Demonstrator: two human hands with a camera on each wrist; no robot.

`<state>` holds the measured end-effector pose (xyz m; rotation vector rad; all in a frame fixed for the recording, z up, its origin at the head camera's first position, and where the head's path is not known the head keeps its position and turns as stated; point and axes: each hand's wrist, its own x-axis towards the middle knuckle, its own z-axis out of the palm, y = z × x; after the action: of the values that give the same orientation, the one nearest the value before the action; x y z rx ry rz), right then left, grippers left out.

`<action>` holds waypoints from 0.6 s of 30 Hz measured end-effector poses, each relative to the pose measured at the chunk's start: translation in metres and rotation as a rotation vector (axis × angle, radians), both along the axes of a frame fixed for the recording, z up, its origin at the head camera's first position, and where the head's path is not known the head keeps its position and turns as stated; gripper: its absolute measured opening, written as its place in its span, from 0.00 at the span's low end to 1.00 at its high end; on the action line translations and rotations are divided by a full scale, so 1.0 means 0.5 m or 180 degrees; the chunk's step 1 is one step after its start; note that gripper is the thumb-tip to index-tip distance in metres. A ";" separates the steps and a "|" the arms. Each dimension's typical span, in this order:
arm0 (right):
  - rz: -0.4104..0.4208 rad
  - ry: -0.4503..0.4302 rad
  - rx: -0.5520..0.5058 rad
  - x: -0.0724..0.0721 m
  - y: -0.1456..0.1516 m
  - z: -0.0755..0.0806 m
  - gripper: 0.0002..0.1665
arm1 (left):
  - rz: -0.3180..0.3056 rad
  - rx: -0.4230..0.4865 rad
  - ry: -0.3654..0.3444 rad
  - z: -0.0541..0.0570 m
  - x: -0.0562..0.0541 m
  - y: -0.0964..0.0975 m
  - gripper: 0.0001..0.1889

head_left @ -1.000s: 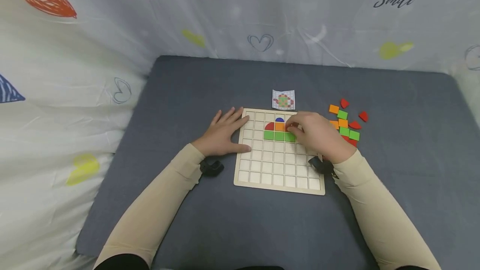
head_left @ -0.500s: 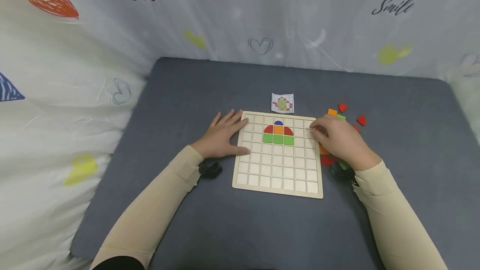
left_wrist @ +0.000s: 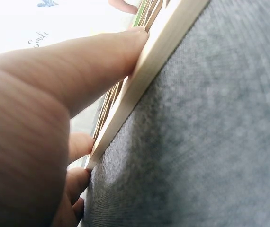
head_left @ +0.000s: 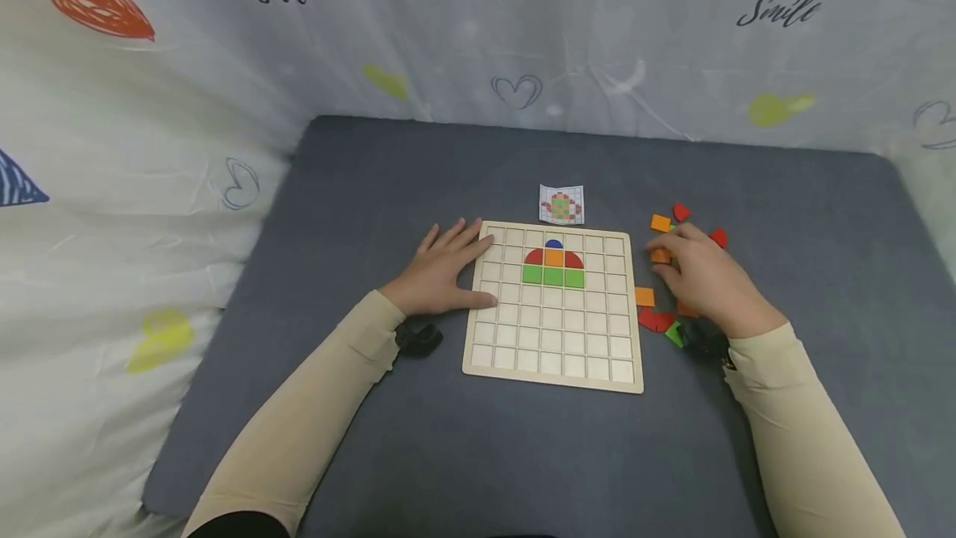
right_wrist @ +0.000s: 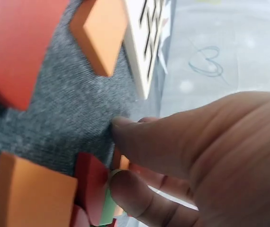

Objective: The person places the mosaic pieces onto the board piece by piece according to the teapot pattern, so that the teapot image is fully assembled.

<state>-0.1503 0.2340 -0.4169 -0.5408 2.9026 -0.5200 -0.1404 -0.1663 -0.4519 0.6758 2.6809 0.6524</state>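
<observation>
On the right part of the worktop [head_left: 373, 438], I see the right hand [head_left: 705, 281] with its fingers bent. In the right wrist view, thumb and forefinger stand a little apart, and an orange tile [head_left: 660, 256] shows at the gap; whether they pinch it already, I cannot tell. From the head view, this tile lies at the left end of the hand, just by the fingertips, and I judge this closeness to be the relation that matters most. The tile is partly hidden, so I can name no long axis. The left hand [head_left: 441, 272] is much farther from it: with spread fingers it rests on the left edge of the board [head_left: 552, 318], gripping nothing that I can see.

On this one board I count seven pieces: one blue half-round [head_left: 553, 244], two red curved pieces [head_left: 534, 257], one orange square [head_left: 554, 257] and three green squares [head_left: 553, 276]. To its right, besides the tile, I find three loose orange pieces [head_left: 660, 222], two far red pieces [head_left: 719, 237], a near red patch [head_left: 656, 320] of maybe two more, and one near green piece [head_left: 675, 334]; the hand hides some. Beyond the far edge lies one patterned card [head_left: 562, 204].
</observation>
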 end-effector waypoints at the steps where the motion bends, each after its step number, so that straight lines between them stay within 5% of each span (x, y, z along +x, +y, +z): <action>1: -0.0002 -0.0006 0.0016 -0.001 0.001 -0.001 0.20 | 0.0003 0.0007 0.0000 0.000 0.000 0.000 0.54; 8: -0.0092 -0.0109 0.0075 -0.004 0.008 -0.008 0.20 | 0.0003 -0.0022 0.0010 -0.002 0.001 0.003 0.54; 18: 0.0029 0.0227 -0.0088 0.000 -0.005 0.001 0.12 | 0.0029 -0.0030 -0.0015 0.000 0.001 0.004 0.54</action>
<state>-0.1505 0.2317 -0.4167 -0.5880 2.9627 -0.5514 -0.1399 -0.1643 -0.4520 0.6593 2.6826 0.6423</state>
